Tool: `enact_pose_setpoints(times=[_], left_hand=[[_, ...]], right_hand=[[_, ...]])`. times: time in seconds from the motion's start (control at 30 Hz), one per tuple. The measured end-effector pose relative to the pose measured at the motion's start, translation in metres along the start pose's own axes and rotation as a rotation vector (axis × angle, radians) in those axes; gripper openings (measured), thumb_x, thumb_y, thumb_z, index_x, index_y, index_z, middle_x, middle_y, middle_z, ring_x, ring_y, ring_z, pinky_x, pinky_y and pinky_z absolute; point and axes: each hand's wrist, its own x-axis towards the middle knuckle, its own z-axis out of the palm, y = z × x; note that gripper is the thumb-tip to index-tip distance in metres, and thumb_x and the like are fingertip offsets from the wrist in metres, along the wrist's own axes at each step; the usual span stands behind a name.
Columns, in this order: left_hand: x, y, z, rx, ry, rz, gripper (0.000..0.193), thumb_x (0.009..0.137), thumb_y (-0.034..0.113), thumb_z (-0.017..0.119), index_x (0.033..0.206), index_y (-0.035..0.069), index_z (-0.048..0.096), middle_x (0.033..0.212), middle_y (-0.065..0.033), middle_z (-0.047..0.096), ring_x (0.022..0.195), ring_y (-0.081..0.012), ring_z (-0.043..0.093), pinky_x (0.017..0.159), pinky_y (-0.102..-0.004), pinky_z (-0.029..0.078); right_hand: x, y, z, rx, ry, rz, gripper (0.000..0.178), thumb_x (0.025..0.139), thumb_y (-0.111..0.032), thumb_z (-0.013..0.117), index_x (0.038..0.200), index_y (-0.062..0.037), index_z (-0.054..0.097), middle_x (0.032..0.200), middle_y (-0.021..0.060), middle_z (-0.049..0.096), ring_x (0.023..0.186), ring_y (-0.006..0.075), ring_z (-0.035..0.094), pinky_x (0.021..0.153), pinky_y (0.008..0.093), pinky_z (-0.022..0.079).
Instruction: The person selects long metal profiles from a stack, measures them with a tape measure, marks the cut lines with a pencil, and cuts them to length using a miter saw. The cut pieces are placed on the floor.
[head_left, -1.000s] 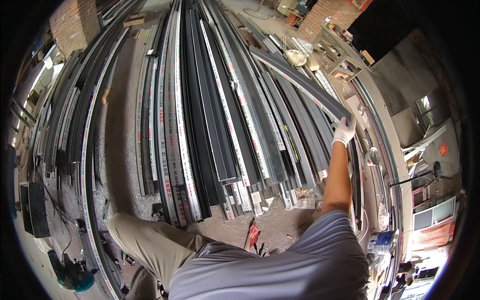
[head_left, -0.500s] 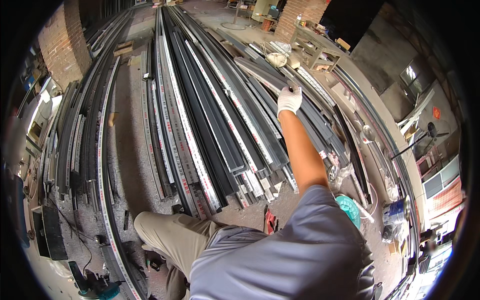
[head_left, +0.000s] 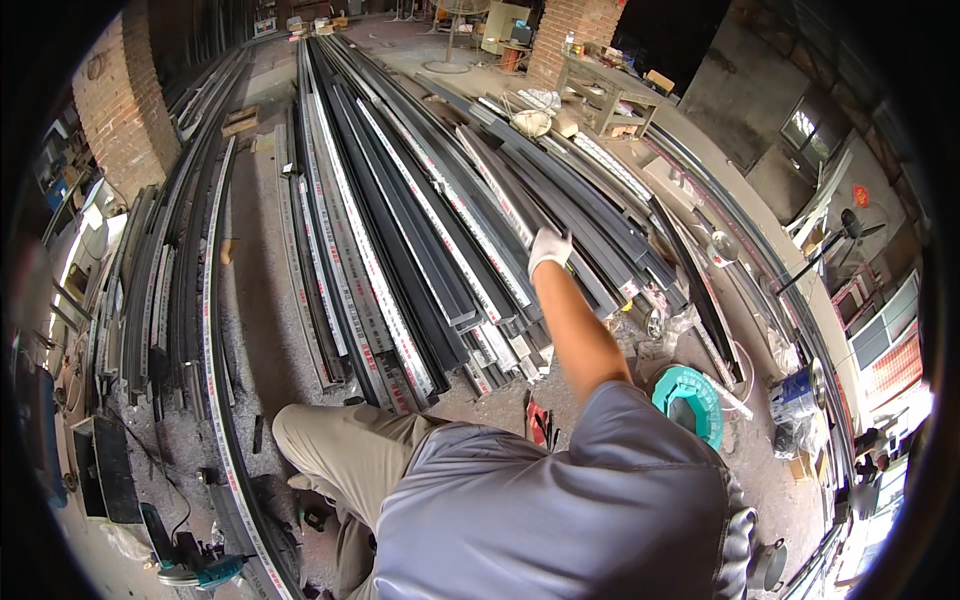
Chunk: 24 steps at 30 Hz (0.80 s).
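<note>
My right hand [head_left: 549, 249], in a white glove, is closed around the near end of a grey metal profile [head_left: 497, 188]. That profile lies slantwise over other long bars, right of the middle of the pile. Beside and beneath the hand run many dark profiles [head_left: 400, 220], some with white printed film along them. My right arm stretches forward from a grey-blue sleeve. My left hand is out of view.
A turquoise plastic basin [head_left: 690, 405] sits on the floor at the right. More long bars [head_left: 215, 290] lie at the left. A power tool [head_left: 195, 565] is at the lower left, a brick pillar [head_left: 125, 110] at the far left, and a wooden workbench [head_left: 610, 90] at the back right.
My right hand has come nearer to me and slightly left, drawing the end of the grey profile with it. The profile now lies at a steeper slant, its printed side showing.
</note>
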Motion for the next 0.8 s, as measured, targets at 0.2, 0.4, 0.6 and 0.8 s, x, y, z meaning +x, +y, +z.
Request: enact_pose_setpoints(times=[0.2,0.4,0.6,0.8], left_hand=[[-0.034,-0.028,-0.011,0.000,0.054,0.003,0.036,0.107,0.023,0.054,0.133,0.000,0.061,0.099,-0.0147,0.071,0.084,-0.0228,0.066,0.073,-0.0324,0.051],[-0.071,-0.087,-0.008,-0.038,0.092,0.119,0.035,0.107,0.021,0.055,0.134,-0.001,0.060,0.096,-0.0138,0.071,0.080,-0.0208,0.066,0.069,-0.0304,0.051],[-0.132,-0.161,-0.041,0.008,0.145,0.215,0.034,0.107,0.019,0.057,0.134,-0.002,0.060,0.094,-0.0131,0.072,0.077,-0.0197,0.066,0.067,-0.0292,0.051],[-0.091,-0.086,-0.016,0.026,0.106,-0.065,0.033,0.105,0.023,0.058,0.128,-0.001,0.063,0.095,-0.0142,0.073,0.082,-0.0230,0.067,0.071,-0.0318,0.052]], right_hand=[[-0.006,0.149,-0.027,-0.345,0.100,-0.082,0.045,0.087,-0.006,0.058,0.131,-0.0032,0.066,0.124,0.0173,0.072,0.104,0.0317,0.072,0.092,0.0392,0.056],[0.029,0.197,-0.054,-0.573,-0.115,-0.164,0.052,0.089,-0.031,0.065,0.134,-0.0049,0.064,0.126,0.0218,0.071,0.113,0.0375,0.071,0.097,0.0445,0.057],[-0.028,0.067,-0.045,-1.581,-0.600,-0.172,0.093,0.085,-0.086,0.050,0.121,-0.0043,0.074,0.124,0.0192,0.072,0.118,0.0358,0.069,0.096,0.0454,0.057],[0.032,0.059,0.032,-1.381,-0.561,-0.135,0.107,0.077,-0.090,0.056,0.136,0.0000,0.060,0.133,0.0220,0.067,0.123,0.0339,0.067,0.102,0.0441,0.054]])
